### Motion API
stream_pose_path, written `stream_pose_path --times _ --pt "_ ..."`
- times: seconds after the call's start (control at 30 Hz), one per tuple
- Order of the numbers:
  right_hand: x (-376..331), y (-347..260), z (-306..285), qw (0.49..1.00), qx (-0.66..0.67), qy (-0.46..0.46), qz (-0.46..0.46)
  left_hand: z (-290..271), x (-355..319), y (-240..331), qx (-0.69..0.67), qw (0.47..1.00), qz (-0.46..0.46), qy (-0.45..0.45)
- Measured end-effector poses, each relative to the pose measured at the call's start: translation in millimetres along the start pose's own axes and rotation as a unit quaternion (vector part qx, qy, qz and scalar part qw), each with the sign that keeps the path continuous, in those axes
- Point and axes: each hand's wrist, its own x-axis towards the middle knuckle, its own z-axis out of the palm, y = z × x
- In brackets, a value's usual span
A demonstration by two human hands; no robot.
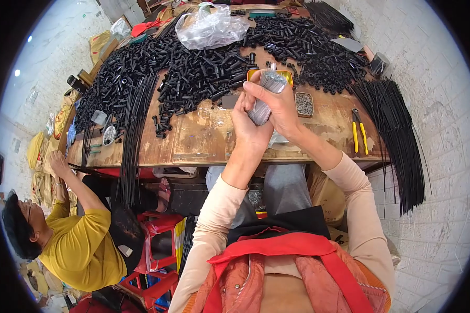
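Note:
Above the table's front part, both my hands are closed around a bundle of thin, clear, greyish plastic pieces (260,112); whether they are strips or small bags I cannot make out. My left hand (249,128) wraps the bundle from the left, its fingers partly hidden. From the right, my right hand (283,107) grips it, with the thumb lying across toward the left. The bundle's upper end sticks out past the fingers. Just behind the hands sits a yellow tray (290,78), partly covered by them. Beside the right hand stands a small box of tiny grey parts (304,104).
Heaps of black tubular plastic parts (198,75) cover the wooden table's (198,138) far side. Long black rods or ties hang over its edge at left (133,130) and right (397,135). Yellow-handled pliers (359,133) lie at right. A co-worker in yellow (78,250) sits at left.

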Motion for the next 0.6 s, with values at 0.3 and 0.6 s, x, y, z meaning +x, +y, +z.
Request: stream_pose_path --times 0.3,0.6 --pt "-12 7 -5 0.993 0.061 0.04 0.091 53 -24 -25 0.124 0.941 0.154 0.276" --pt "-7 18 -32 0.9 0.377 0.059 0.213 48 -48 -23 0.157 0.981 0.075 0.09"
